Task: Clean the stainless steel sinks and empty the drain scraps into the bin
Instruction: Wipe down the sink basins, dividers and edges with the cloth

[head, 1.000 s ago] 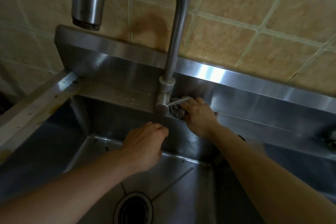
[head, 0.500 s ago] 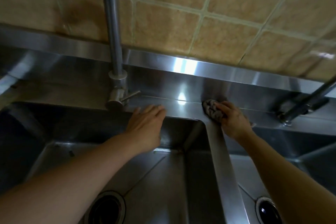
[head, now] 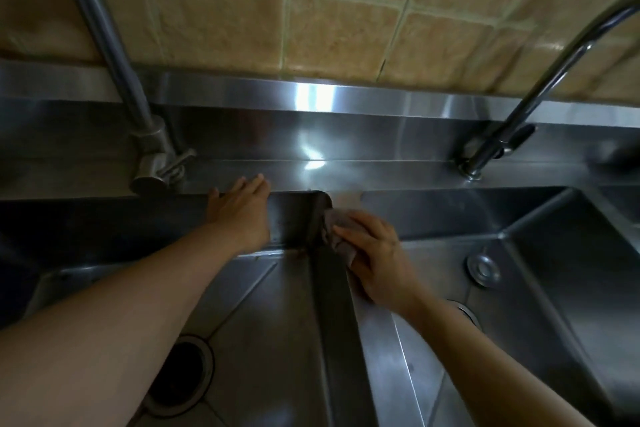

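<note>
Two stainless steel sinks lie side by side, the left sink and the right sink, split by a steel divider. My right hand presses a grey scrubbing cloth onto the far end of the divider, fingers curled over it. My left hand rests with straight fingers on the back rim of the left sink. The left drain is an open dark hole; my right forearm partly hides the right drain.
A tap with a short lever stands behind the left sink, and a second curved tap behind the right one. A round overflow fitting sits on the right sink's back wall. Beige tiles cover the wall above the steel backsplash.
My right hand slid the cloth from the left tap's base rightward along the back ledge, then toward me onto the divider. My left hand uncurled and rested on the back rim.
</note>
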Tool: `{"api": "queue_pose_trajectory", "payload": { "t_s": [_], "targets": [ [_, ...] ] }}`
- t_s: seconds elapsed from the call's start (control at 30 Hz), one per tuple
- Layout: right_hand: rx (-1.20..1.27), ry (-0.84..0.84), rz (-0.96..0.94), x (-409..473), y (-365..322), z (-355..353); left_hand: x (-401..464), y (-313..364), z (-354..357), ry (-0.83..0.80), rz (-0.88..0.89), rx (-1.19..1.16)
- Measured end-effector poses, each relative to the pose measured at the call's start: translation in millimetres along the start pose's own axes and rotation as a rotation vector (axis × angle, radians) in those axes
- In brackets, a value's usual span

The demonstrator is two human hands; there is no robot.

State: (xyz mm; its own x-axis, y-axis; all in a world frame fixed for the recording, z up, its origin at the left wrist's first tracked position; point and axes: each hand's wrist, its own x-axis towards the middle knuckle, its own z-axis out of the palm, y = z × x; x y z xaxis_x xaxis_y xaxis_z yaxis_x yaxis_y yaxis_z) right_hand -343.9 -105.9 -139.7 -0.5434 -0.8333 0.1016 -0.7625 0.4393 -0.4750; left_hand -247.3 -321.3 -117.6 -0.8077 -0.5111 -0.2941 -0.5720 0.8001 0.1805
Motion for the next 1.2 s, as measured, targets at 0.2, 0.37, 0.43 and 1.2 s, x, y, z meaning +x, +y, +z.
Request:
{"api": "queue_pose_trajectory", "payload": {
  "t_s": [0.2, 0.37, 0.43, 1.2],
  "targets": [
    [0.044, 0.05, 0.038, -82, -26, -1, -8, 51, 3, 0.095, 0.205, -0.039],
    [0.013, 0.036, 0.053, -44, -13, 4, 8, 74, -7, -0.044, 0.314, 0.021],
    [0.051, 0.04, 0.098, -16, -5, 9, 11, 74, -3, -0.086, 0.307, 0.055],
    [0.073, -0.067, 0.265, -260, -79, -18, -138, 93, 36, -0.176, 0.609, 0.031]
  ]
}}
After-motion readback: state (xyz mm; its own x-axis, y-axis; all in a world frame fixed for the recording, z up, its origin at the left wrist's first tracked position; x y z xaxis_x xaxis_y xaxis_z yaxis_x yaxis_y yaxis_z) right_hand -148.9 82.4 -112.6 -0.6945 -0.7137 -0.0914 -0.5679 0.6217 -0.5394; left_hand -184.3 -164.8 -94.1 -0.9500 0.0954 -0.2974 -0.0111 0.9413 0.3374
